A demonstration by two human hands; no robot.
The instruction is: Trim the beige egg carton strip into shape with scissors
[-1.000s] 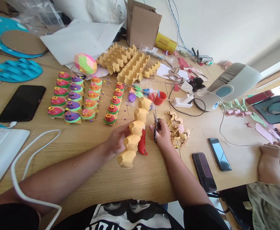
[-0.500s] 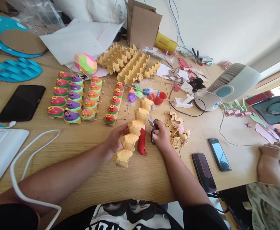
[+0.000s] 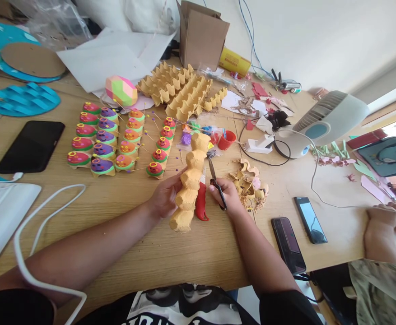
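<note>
A yellowish strip of egg carton cups (image 3: 188, 183) is held up over the table by my left hand (image 3: 167, 194), whose fingers grip its left side and are partly hidden behind it. My right hand (image 3: 227, 195) is closed on a pair of scissors (image 3: 217, 183) with black handles, the blades pointing away from me, just right of the strip. Beneath, between both hands, lies a red-handled knife (image 3: 201, 201) on the table. Cut carton scraps (image 3: 250, 185) are heaped beyond my right hand.
Painted carton cup rows (image 3: 103, 140) with faces stand at left. Uncut egg trays (image 3: 189, 92), a red cup (image 3: 227, 140) and a fan (image 3: 326, 122) are farther back. Two phones (image 3: 288, 243) lie at right, near another person's hands (image 3: 384, 221). A white cable (image 3: 25, 253) crosses my left arm.
The carton strip has turned more upright, its far end shifting left and its near end right. The scissors have swung, with their blades now farther forward and apart from the strip.
</note>
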